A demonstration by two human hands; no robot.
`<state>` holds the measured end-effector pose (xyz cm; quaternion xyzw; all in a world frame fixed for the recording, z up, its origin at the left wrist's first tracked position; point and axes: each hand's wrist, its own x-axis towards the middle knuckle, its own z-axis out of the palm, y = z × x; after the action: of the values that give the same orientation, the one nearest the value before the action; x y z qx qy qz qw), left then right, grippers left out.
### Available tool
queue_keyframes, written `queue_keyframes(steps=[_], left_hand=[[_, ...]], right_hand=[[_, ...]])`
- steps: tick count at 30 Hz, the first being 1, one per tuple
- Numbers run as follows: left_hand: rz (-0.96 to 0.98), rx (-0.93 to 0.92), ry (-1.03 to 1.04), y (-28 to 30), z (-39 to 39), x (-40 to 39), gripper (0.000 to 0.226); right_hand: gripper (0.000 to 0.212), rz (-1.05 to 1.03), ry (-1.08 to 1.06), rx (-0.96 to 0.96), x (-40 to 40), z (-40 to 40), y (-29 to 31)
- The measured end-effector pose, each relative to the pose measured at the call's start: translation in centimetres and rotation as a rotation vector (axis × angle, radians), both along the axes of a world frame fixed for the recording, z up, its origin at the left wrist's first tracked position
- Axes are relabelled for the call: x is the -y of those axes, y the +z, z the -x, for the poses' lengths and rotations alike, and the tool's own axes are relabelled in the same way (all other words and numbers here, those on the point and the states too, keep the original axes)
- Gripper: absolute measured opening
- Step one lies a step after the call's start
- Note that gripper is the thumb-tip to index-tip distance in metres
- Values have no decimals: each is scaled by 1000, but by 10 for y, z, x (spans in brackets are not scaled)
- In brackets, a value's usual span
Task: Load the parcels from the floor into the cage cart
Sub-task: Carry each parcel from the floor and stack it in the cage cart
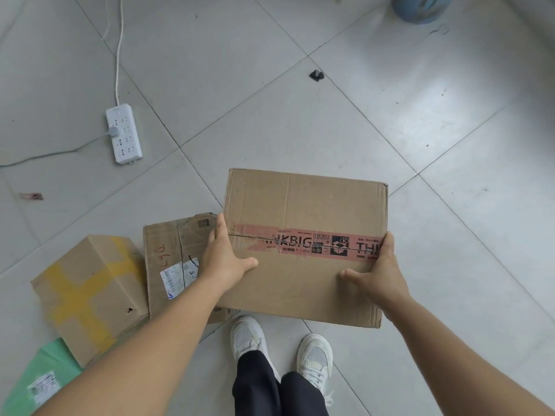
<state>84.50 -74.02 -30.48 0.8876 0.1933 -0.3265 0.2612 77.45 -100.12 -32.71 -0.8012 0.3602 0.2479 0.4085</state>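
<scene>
Two-hand grip, left hand (223,259), right hand (386,274), taped box (303,211)

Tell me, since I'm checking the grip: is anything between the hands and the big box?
Nothing visible. The left hand and right hand already clasp opposite sides of the box, thumbs on top. The cart is out of view.

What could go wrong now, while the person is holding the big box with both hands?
1. The left hand and right hand press only the sides of the big box, fingers flat, nothing visibly underneath; it might slip.
2. The power strip and its cables lie on the floor nearby, so a step that way could trip.
3. The pink tape looks torn along the seam; the flaps could open.
</scene>
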Motion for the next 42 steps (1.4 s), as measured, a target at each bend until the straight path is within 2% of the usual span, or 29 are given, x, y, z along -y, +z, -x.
queue_keyframes(steps=[5, 11, 20, 33, 42], left_hand=[[24, 68, -21, 80, 5, 22, 117], [120, 213, -25, 179, 12, 42, 115], [127, 356, -256, 302, 34, 59, 113], [339, 584, -631, 441, 104, 98, 112], [558, 699, -941, 524, 192, 159, 113]], right_hand=[[95, 26, -59, 55, 20, 8, 77], [106, 48, -126, 123, 36, 22, 178], [97, 122, -270, 255, 45, 81, 308], [80, 332, -588, 456, 29, 235, 468], [115, 558, -865, 495, 18, 377, 553]])
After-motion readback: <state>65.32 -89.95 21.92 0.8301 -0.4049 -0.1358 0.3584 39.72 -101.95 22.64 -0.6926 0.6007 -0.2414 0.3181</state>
